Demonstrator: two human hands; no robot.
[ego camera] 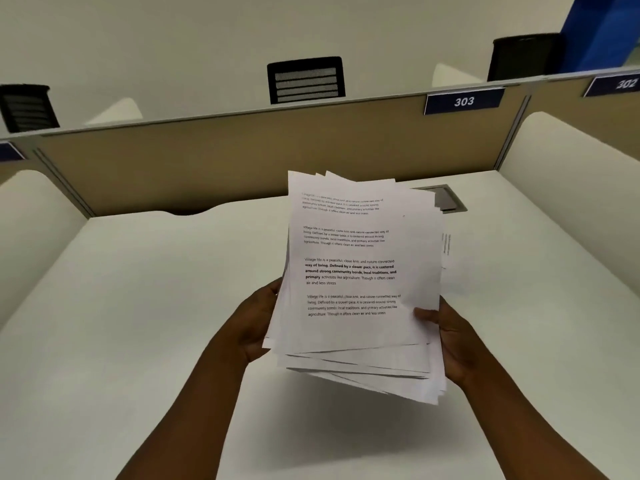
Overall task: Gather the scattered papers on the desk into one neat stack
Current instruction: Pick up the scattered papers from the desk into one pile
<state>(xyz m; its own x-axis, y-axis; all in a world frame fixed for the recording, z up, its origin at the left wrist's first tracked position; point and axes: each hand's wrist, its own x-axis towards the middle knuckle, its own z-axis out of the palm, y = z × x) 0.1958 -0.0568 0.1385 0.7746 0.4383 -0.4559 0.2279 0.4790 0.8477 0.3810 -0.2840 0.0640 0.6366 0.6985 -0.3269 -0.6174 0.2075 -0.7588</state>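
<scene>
We hold the papers [360, 271] above the white desk [138, 323], edges fanned and uneven, the top sheet's upper lines too blurred to read. Our left hand [256, 323] grips the left edge, fingers hidden behind; our right hand [450, 337] pinches the right, thumb on top. The sheets half cover a grey grommet [450, 199].

Left hand [258, 327] fingers hidden behind papers [360, 271], desk grommet [450, 199] part-covered
</scene>
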